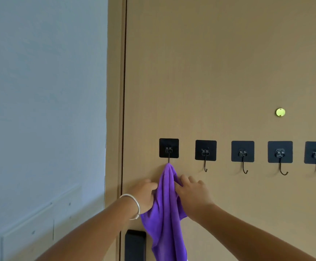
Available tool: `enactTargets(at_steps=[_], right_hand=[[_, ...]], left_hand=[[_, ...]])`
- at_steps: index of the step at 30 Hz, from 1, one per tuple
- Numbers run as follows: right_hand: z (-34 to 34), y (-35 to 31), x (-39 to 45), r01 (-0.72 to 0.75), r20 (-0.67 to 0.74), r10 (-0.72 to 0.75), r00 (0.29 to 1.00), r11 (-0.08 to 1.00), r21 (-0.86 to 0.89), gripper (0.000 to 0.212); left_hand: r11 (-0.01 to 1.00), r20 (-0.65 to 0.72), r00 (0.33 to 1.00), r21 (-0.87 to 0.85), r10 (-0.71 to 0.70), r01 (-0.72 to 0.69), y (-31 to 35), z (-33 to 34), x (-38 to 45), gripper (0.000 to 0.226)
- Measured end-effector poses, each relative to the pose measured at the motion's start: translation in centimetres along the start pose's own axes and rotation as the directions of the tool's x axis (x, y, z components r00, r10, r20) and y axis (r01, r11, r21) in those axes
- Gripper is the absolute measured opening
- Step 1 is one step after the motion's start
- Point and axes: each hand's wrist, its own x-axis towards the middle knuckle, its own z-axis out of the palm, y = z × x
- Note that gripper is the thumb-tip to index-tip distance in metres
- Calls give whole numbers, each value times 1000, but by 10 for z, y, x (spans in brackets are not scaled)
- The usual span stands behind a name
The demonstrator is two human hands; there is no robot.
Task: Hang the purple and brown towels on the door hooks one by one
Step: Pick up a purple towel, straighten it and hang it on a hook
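My left hand (pixel 144 193) and right hand (pixel 192 193) each pinch a side of the soft, limp purple cloth towel (pixel 165 208), draped from the leftmost black adhesive door hook (pixel 168 149); it looks light, best gathered near its top.

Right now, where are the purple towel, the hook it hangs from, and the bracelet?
Purple towel (pixel 167 200): head view, middle of the hanging cloth.
Hook (pixel 169 148): head view, its black square plate.
Bracelet (pixel 135 205): head view, band on the left wrist.

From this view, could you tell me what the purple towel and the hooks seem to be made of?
Purple towel: soft matte fabric, perhaps microfibre; it drapes in smooth folds from the leftmost hook. Free hooks, e.g.: thin dark bent wire, likely metal, on black square pads, probably adhesive plastic.
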Motion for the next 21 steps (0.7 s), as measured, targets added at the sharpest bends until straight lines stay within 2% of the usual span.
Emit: enactTargets(at_steps=[3, 6, 8, 10, 13, 17, 21], right_hand=[[-2, 12, -6, 33, -115, -26, 993, 998, 54, 50], [-9, 23, -12, 59, -286, -21, 958, 990, 125, 46], [-10, 35, -15, 67, -374, -15, 927, 990, 126, 42], [-15, 49, -19, 62, -457, -16, 889, 994, 86, 37], [-24, 83, -31, -4, -553, 23, 833, 999, 36, 35], [-33, 147, -70, -180, -560, 149, 815, 984, 0, 38], [-36, 216, -134, -421, -474, 342, 811, 904, -69, 38]], left_hand=[[987, -132, 991, 160, 0, 21, 1, -25, 3, 24], [992, -353, 935, 126, 38, 7, 11, -44, 9, 34], [984, -481, 860, 131, 170, -122, 24, -51, 17, 37], [947, -577, 752, 184, 320, -262, 46, -51, 27, 40], [875, -584, 661, 214, 471, -434, 94, -45, 44, 42], [775, -557, 563, 272, 610, -571, 162, -33, 68, 43], [757, -535, 562, 262, 630, -599, 230, -19, 86, 50]])
